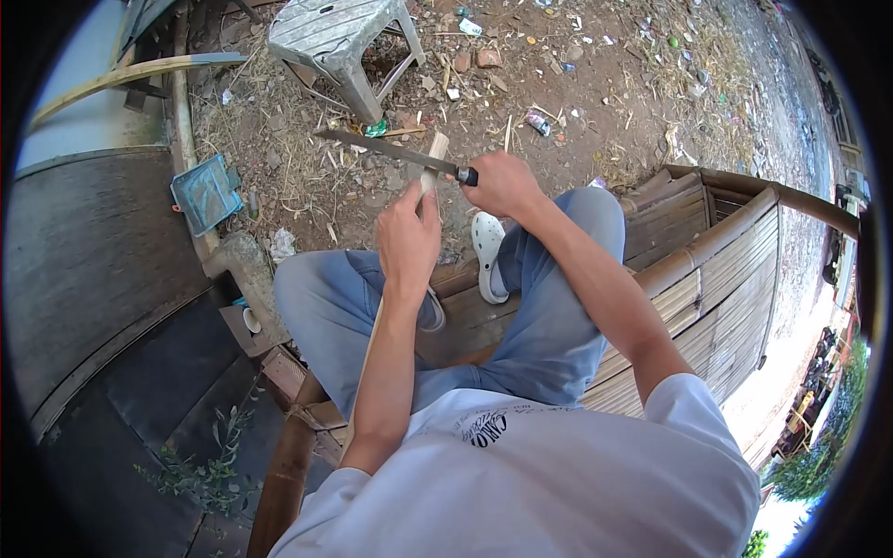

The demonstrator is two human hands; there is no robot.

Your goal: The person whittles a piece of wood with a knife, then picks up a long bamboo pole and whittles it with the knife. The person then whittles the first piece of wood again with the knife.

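Left grip (407, 240) closed round wood strip (439, 146), tip jutting just beyond it, length running back alongside left forearm (389, 358). Right grip (502, 185) wrapped firmly on knife (381, 147) by its handle, blade crossing strip just ahead of left grip. Right forearm (595, 270) angled inward, left reaching nearly straight forward. Plastic stool (330, 33) stands beyond both grips.

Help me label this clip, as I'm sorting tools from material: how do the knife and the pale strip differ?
Colour: the knife has a dark grey blade and black handle; the pale strip is light tan.
Grip: the right hand holds the knife; the left hand holds the strip.
Pose: the knife lies crosswise over the strip, which points away from the person.
Both are long and narrow.
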